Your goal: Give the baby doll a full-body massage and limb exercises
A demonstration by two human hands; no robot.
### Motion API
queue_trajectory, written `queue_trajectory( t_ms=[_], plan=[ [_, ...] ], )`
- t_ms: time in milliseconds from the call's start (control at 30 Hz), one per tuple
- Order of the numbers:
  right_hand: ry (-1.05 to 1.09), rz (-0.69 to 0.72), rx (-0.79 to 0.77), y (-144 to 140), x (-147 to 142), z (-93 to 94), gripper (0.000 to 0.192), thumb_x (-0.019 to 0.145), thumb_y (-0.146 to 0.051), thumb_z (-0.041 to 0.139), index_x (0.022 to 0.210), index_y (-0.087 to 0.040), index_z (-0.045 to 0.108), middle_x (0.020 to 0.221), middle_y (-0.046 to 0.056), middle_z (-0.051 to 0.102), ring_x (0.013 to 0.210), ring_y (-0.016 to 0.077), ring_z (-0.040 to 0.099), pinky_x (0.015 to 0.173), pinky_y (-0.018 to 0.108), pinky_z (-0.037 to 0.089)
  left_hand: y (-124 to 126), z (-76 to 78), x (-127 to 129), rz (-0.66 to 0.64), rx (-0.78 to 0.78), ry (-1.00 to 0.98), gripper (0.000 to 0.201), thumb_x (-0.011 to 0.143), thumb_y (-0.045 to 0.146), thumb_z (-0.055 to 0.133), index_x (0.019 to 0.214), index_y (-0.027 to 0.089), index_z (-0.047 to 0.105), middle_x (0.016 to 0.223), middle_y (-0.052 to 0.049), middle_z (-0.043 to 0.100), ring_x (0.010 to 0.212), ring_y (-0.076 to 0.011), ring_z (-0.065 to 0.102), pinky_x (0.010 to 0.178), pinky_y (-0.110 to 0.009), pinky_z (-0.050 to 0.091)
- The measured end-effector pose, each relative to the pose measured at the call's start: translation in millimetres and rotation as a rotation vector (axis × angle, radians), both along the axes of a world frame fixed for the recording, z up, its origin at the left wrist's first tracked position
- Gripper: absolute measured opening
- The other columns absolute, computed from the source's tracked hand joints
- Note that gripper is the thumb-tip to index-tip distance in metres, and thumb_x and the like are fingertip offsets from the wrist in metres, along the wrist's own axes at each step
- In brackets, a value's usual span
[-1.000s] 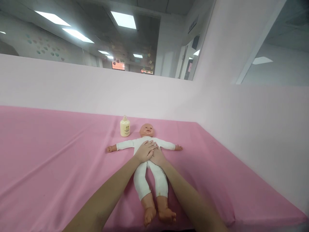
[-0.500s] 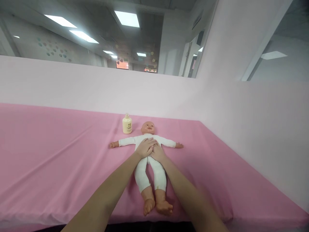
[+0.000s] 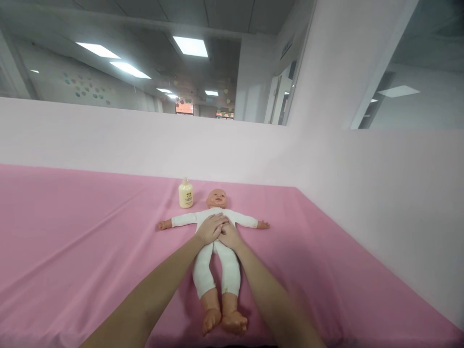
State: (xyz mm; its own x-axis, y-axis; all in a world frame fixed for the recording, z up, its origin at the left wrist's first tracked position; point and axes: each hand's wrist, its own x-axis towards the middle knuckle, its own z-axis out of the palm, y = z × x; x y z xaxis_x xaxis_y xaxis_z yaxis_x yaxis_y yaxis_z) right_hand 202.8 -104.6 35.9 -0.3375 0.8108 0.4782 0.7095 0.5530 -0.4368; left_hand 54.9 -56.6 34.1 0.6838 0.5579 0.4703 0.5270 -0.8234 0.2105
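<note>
A baby doll [image 3: 231,270] in a white suit lies on its back, arms spread wide and feet toward me. Flat on the doll's belly rests my left hand [image 3: 210,228], its fingers stretched out toward the right. My right hand [image 3: 230,235] lies beside it on the same belly, its fingertips partly covered where the two hands overlap. Neither hand grips anything. Just left of the doll's head stands a pale yellow bottle [image 3: 186,195] with dark print, upright and untouched.
Pink cloth [image 3: 90,241] with soft creases covers the table. Behind it rises a white wall [image 3: 145,145] with a mirror or window [image 3: 145,58] showing ceiling lights. Another white wall [image 3: 398,193] closes off the right side.
The view has tilted up and shifted slightly, so the doll, bottle and hands appear a little lower and to the left. Both hands stay on the doll's belly.
</note>
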Motion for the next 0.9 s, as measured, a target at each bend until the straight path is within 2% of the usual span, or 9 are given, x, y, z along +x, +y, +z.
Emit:
queue_trajectory(
  t_ms=[200,367,600,733,900],
  plan=[
    [0.077,0.009,-0.043,4.5,2.7,-4.6,0.029,0.093,-0.022,0.046,0.096,-0.025,0.075,0.105,0.004,0.074,0.112,0.0194,0.061,0.118,0.047,0.024,2.8,-4.6,-2.4,0.025,-0.031,-0.03,0.049,0.098,0.031,0.025,0.138,0.024,0.052,0.145,-0.004,0.052,0.141,-0.0208,0.039,0.116,-0.045,0.031],
    [0.121,0.0,-0.073,5.8,3.7,-7.2,0.029,0.091,-0.021,0.046,0.094,-0.026,0.074,0.093,0.001,0.075,0.107,0.0187,0.062,0.118,0.049,0.02,0.7,-4.8,-2.0,0.056,-0.061,-0.035,0.049,0.1,0.032,0.023,0.139,0.025,0.051,0.145,-0.004,0.052,0.141,-0.0198,0.039,0.117,-0.046,0.029],
    [0.145,-0.022,-0.006,3.5,-0.5,-8.0,0.028,0.092,-0.021,0.046,0.093,-0.025,0.073,0.104,0.003,0.072,0.108,0.0183,0.059,0.113,0.042,0.031,1.0,-4.7,-3.8,0.028,-0.047,-0.052,0.049,0.101,0.033,0.022,0.142,0.027,0.047,0.146,-0.003,0.051,0.141,-0.0189,0.039,0.117,-0.045,0.029],
    [0.142,-0.008,-0.008,3.2,0.5,-9.5,0.027,0.092,-0.02,0.046,0.091,-0.026,0.072,0.102,0.002,0.072,0.11,0.0189,0.057,0.113,0.042,0.03,1.8,-4.6,-3.2,0.036,-0.063,-0.05,0.049,0.101,0.034,0.022,0.14,0.027,0.049,0.146,-0.002,0.051,0.142,-0.0185,0.038,0.118,-0.044,0.028],
    [0.148,0.004,-0.017,5.5,2.7,-11.2,0.027,0.092,-0.02,0.045,0.094,-0.025,0.072,0.108,0.003,0.071,0.113,0.0188,0.056,0.115,0.041,0.025,2.8,-5.1,-1.5,0.062,-0.099,-0.031,0.049,0.1,0.035,0.021,0.14,0.026,0.05,0.145,-0.002,0.052,0.141,-0.018,0.039,0.119,-0.042,0.027]
  ],
)
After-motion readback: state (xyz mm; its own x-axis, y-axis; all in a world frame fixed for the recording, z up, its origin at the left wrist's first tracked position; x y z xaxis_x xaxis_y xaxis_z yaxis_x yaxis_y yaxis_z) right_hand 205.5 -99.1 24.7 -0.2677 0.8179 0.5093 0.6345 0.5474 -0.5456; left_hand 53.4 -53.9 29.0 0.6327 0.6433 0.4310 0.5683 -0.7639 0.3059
